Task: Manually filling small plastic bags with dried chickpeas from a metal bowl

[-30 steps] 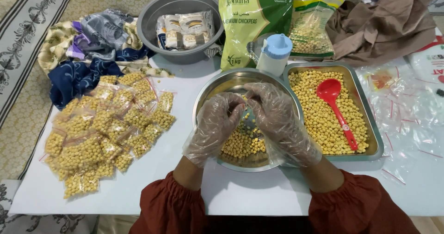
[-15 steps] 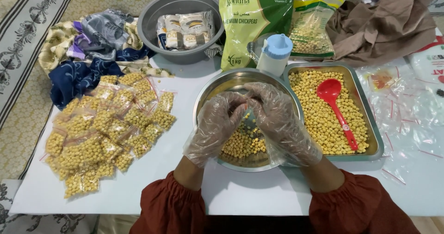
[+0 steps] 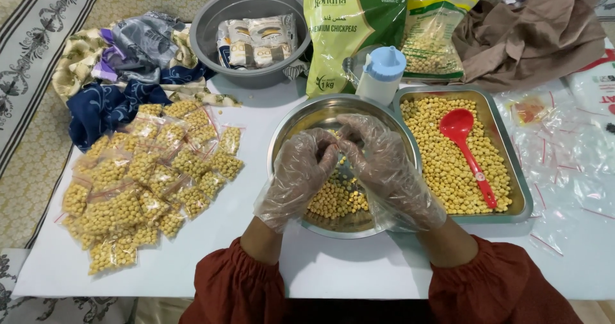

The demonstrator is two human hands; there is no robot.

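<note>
Two hands in clear disposable gloves meet over a round steel bowl [image 3: 291, 122] of chickpeas [image 3: 334, 196] on a white counter [image 3: 243, 260]. The left hand [image 3: 300, 173] and right hand [image 3: 379, 164] are brought together fingertip to fingertip, pinched on something small between them that the gloves hide; what it is cannot be told. Just right of the bowl, touching it, a rectangular steel tray [image 3: 520, 189] holds more chickpeas and a red plastic scoop [image 3: 466, 151]. To the left lies a heap of small filled clear bags [image 3: 144, 183] with red-edged seals. Behind the bowl stand a white bottle with a blue cap [image 3: 382, 74], a green chickpea pack [image 3: 352, 23] and a grey basin [image 3: 211, 35] of wrapped packets. Empty clear bags [image 3: 564, 157] lie at far right
</note>
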